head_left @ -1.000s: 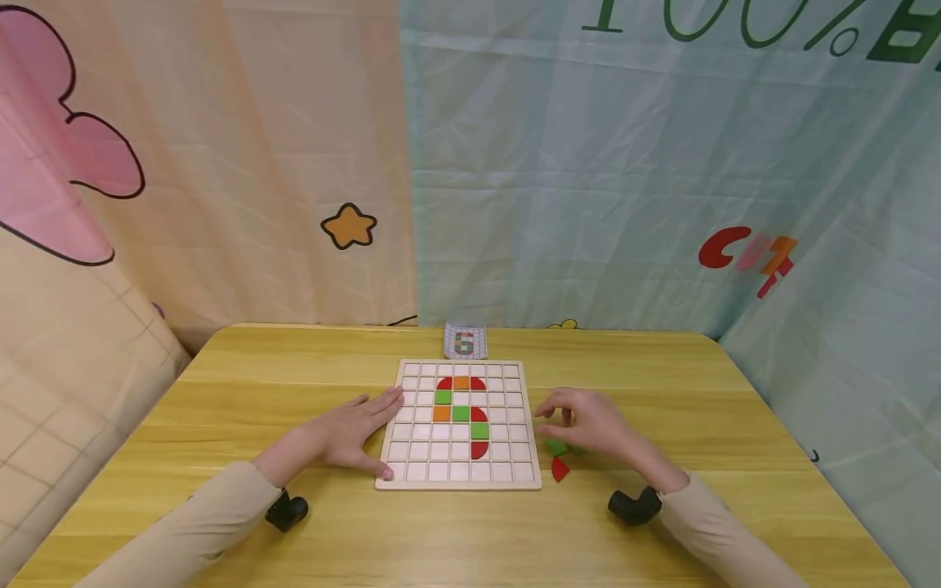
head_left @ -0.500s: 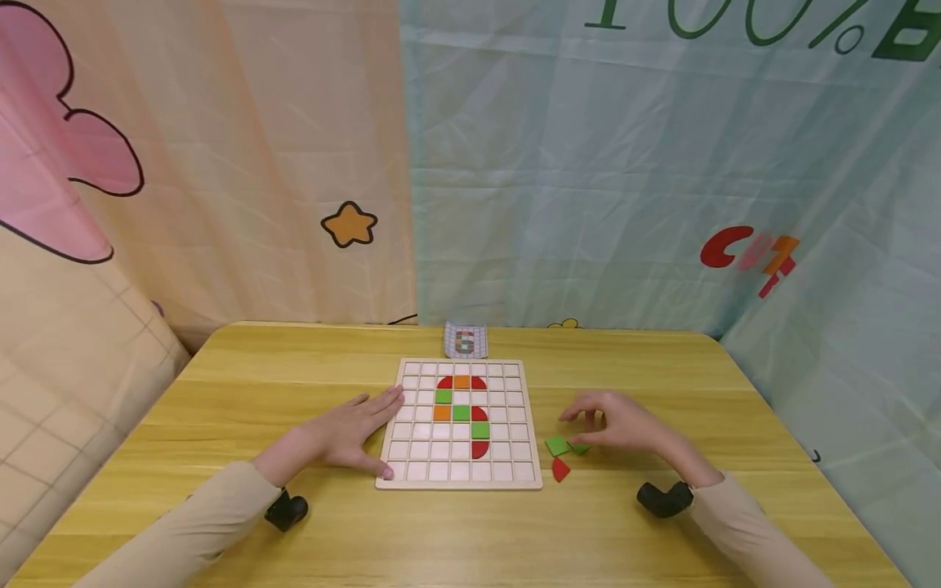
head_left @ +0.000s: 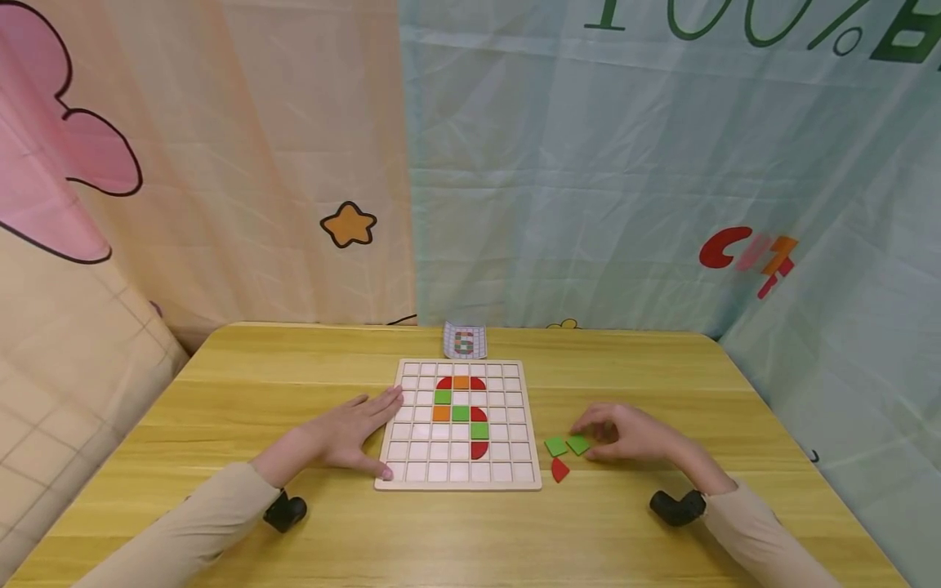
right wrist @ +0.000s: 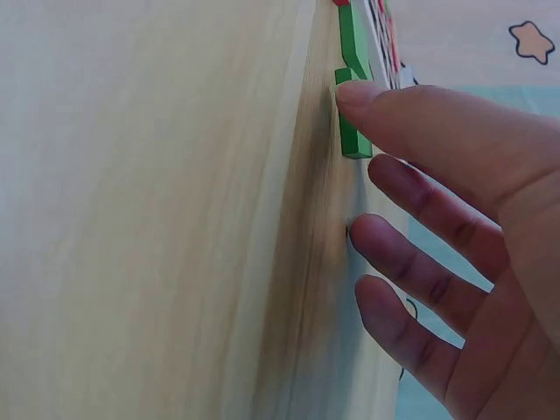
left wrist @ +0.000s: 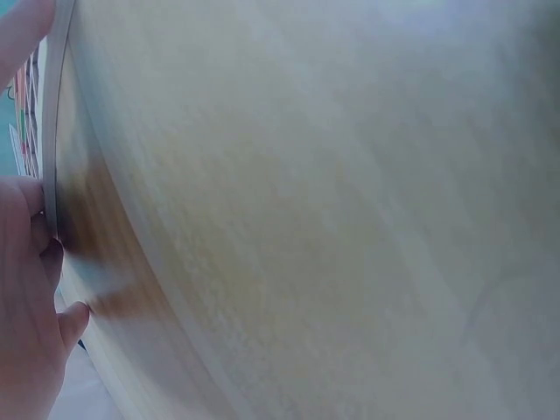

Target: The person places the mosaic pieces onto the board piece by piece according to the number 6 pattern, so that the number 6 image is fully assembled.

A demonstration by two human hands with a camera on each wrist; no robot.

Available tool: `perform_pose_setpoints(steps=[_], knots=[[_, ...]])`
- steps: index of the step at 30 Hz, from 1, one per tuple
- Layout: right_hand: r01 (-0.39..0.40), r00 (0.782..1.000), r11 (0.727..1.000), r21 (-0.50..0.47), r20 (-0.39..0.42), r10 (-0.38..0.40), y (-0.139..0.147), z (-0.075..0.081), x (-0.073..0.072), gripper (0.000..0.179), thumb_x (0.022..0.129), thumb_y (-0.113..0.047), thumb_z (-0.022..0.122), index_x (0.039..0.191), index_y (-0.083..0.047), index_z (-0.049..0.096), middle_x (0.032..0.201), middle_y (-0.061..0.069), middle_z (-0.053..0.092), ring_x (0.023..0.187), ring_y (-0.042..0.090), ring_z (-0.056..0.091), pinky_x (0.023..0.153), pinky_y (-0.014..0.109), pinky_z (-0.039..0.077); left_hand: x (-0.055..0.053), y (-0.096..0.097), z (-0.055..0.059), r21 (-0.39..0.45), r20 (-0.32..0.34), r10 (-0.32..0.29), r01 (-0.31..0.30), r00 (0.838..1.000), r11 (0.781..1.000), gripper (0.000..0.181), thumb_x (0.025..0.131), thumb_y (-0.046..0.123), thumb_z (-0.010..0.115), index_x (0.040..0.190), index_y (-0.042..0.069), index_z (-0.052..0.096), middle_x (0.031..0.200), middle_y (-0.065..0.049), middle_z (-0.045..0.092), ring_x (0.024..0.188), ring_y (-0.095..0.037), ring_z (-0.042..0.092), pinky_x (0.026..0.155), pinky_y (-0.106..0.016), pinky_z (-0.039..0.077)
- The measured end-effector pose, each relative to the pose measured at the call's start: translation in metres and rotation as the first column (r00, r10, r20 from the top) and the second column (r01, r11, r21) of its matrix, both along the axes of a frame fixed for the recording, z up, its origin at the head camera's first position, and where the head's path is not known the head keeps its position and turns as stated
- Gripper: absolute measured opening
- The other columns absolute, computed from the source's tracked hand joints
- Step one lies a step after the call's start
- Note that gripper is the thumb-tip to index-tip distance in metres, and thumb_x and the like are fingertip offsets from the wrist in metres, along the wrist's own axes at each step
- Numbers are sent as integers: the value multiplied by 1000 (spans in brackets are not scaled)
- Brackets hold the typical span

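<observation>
My left hand (head_left: 353, 437) lies with fingers spread at the left edge of a pale wooden grid board (head_left: 507, 474); in the left wrist view its fingers rest along the board's edge (left wrist: 51, 131). Red quarter-rounds and green and orange squares form a curved figure on the board. Right of the board, my right hand (head_left: 632, 433) hovers beside a green square tile (head_left: 577, 445), fingers loosely bent and apart. The right wrist view has the thumb overlapping that green tile (right wrist: 352, 136), with nothing held between the fingers.
Another green square (head_left: 555, 446) and a red quarter-round (head_left: 560, 469) lie close to the board's right side. Behind the board stands a small printed card (head_left: 466, 341) with a similar figure. A fabric curtain (head_left: 559, 204) hangs beyond the wooden table (head_left: 294, 367).
My right hand has moved right, away from the board, and then lowered beside the right-hand green tile, which now shows uncovered. My left hand has stayed in place.
</observation>
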State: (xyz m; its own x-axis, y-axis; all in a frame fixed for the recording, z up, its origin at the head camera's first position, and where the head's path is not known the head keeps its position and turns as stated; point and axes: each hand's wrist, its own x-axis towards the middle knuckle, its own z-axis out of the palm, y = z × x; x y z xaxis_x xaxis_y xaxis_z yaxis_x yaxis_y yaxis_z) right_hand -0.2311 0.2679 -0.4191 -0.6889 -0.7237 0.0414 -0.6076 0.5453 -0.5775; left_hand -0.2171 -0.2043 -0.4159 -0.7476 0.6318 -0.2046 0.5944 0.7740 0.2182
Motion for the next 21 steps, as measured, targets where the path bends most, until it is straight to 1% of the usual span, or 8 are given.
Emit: perform_pose_setpoints(steps=[7, 11, 17, 21], knots=[[-22, 1000, 1000, 14, 2, 22, 1, 0, 0, 27, 85, -19, 74, 110, -11, 71, 101, -1, 66, 78, 6, 55, 66, 21, 50, 0, 0, -1, 3, 10, 5, -5, 1000, 1000, 115, 76, 75, 58, 154, 4, 14, 163, -12, 7, 149, -27, 18, 119, -53, 17], [-20, 1000, 999, 39, 1, 20, 0, 0, -2, 26, 85, -18, 73, 110, -12, 72, 101, -2, 66, 78, 5, 53, 66, 20, 49, 0, 0, 0, -2, 14, 8, -8, 1000, 1000, 115, 76, 74, 58, 154, 4, 14, 163, -12, 7, 149, -27, 18, 120, -52, 17], [-6, 1000, 997, 71, -27, 8, -1, 0, -3, 22, 84, -17, 74, 106, -15, 73, 99, -5, 65, 77, 3, 52, 64, 20, 48, 1, 1, 1, 0, 19, 10, -10, 1000, 1000, 114, 76, 73, 60, 154, 3, 14, 163, -13, 7, 149, -28, 17, 119, -53, 17], [13, 998, 996, 88, -64, -8, -4, 2, -2, 20, 83, -19, 75, 103, -17, 74, 96, -7, 64, 75, 3, 52, 63, 20, 48, 1, 1, 2, 1, 15, 7, -7, 1000, 1000, 113, 77, 72, 60, 154, 3, 14, 163, -13, 8, 149, -28, 17, 119, -53, 17]])
